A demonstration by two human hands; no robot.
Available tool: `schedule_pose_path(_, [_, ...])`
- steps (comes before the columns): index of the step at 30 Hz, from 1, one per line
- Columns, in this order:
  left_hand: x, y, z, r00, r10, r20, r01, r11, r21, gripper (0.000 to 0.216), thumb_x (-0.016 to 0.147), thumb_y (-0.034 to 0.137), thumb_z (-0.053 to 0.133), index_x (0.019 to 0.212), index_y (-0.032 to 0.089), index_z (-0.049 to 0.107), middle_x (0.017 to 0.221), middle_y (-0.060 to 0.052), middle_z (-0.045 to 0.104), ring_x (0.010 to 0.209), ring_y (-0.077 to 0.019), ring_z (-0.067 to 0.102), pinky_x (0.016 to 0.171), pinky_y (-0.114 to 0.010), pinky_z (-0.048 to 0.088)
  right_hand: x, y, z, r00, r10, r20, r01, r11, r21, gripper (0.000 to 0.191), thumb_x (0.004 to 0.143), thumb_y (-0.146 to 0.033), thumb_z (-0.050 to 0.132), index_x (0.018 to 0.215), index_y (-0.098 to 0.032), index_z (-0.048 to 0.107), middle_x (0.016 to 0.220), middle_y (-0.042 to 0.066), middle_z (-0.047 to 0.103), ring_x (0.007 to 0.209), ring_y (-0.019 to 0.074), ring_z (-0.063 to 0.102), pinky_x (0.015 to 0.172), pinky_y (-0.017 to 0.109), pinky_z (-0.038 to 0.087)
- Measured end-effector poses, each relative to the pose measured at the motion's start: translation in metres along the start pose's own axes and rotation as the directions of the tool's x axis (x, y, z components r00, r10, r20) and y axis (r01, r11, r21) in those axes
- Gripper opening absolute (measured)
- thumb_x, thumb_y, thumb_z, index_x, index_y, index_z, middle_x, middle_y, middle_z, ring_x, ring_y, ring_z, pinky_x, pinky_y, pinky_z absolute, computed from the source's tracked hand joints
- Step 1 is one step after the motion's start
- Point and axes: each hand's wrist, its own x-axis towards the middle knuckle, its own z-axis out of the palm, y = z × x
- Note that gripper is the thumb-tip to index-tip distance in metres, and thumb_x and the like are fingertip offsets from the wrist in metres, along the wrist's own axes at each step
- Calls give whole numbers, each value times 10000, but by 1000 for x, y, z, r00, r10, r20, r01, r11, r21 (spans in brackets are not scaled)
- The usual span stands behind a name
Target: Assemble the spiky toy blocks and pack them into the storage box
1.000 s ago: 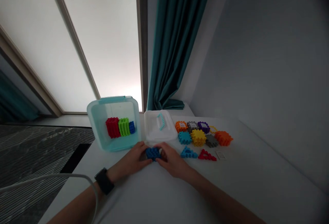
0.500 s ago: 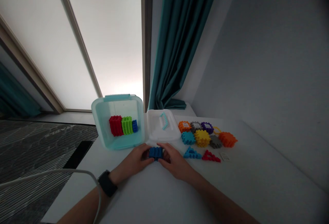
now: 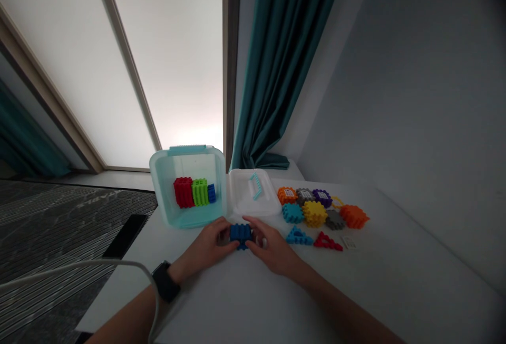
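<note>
Between my two hands is a dark blue toy block (image 3: 241, 232) with ridged, notched edges, held just above or on the white table. My left hand (image 3: 211, 240) grips its left side, thumb at the lower front edge. On the right side, my right hand (image 3: 270, 244) closes on it with thumb and fingers. Parts of the fingers behind the block are hidden. Nearest to my right hand lies a light blue triangular piece (image 3: 299, 236), with a red triangular piece (image 3: 328, 242) beside it.
A clear teal bin (image 3: 158, 191) on its side holds red, green (image 3: 200, 192) and blue blocks. Its white lid (image 3: 253, 204) lies beside it. Several notched pieces, including a yellow one (image 3: 314, 214) and an orange one (image 3: 353, 216), lie at right. A white cable (image 3: 118, 262) crosses my left forearm.
The view has shifted slightly, so the bin and pieces sit a little further right. Both hands still hold the blue block, which shows more of its lower front edge.
</note>
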Motion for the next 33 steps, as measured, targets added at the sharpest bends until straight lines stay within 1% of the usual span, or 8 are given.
schedule_pose_path(4, [-9, 4, -10, 991, -127, -42, 114, 966, -233, 259, 806, 433, 655, 797, 180, 600, 828, -8, 569, 752, -164, 509, 676, -282, 426, 2, -11, -3, 966, -236, -103, 216, 961, -173, 480, 912, -191, 553, 1381, -261, 474, 1214, 94, 618, 1002, 206, 631, 856, 387, 569])
schedule_pose_path(7, [-16, 4, -18, 959, -279, 40, 264, 840, -474, 317, 812, 482, 640, 855, 170, 607, 849, -25, 591, 761, -168, 528, 671, -288, 432, 6, -15, -3, 852, -523, -30, 465, 782, -415, 475, 909, -96, 506, 1353, -265, 503, 1349, 118, 560, 1263, 254, 528, 1015, 466, 508])
schedule_pose_path(11, [-23, 4, -24, 921, -367, 128, 352, 646, -677, 365, 759, 481, 695, 921, 167, 601, 928, -46, 603, 778, -153, 543, 663, -272, 430, 14, -19, -2, 708, -698, 110, 610, 525, -593, 461, 914, -76, 533, 1341, -248, 521, 1345, 113, 598, 1296, 263, 517, 1037, 468, 500])
schedule_pose_path(15, [-27, 4, -22, 921, -340, 192, 367, 585, -723, 407, 748, 501, 698, 973, 179, 592, 946, -54, 602, 768, -145, 555, 635, -257, 418, 23, -21, 0, 626, -765, 156, 681, 437, -588, 409, 960, -113, 526, 1339, -266, 521, 1305, 83, 649, 1255, 233, 562, 1050, 459, 488])
schedule_pose_path(19, [-30, 1, -24, 926, -329, 186, 358, 606, -711, 471, 778, 586, 652, 1007, 183, 569, 954, -61, 600, 769, -155, 573, 638, -270, 436, 31, -24, 4, 642, -756, 123, 706, 521, -480, 370, 953, -137, 545, 1302, -260, 543, 1250, 86, 676, 1210, 241, 594, 1015, 464, 495])
schedule_pose_path(23, [-36, -3, -35, 953, -294, 76, 288, 791, -539, 547, 902, 692, 390, 928, 177, 574, 861, -51, 609, 743, -177, 580, 677, -319, 473, 38, -30, 11, 773, -635, 2, 602, 731, -320, 327, 881, -156, 602, 1200, -220, 573, 1100, 102, 687, 1033, 248, 646, 906, 451, 538])
schedule_pose_path(28, [-52, -4, -46, 963, 44, -266, -43, 999, 8, 450, 849, 409, 634, 1250, 229, 539, 1123, -85, 609, 928, -216, 599, 836, -358, 500, 40, -39, 16, 865, -501, 0, 495, 856, -151, 312, 821, -147, 648, 1118, -222, 589, 1043, 87, 667, 978, 236, 633, 855, 409, 545])
schedule_pose_path(33, [-57, -9, -51, 927, 283, -246, -207, 933, 294, 310, 836, 268, 654, 1140, 224, 612, 1139, -110, 631, 1052, -268, 602, 930, -406, 494, 42, -47, 26, 868, -496, 10, 494, 863, -110, 334, 818, -159, 659, 1136, -230, 586, 1048, 85, 668, 983, 244, 632, 870, 420, 534])
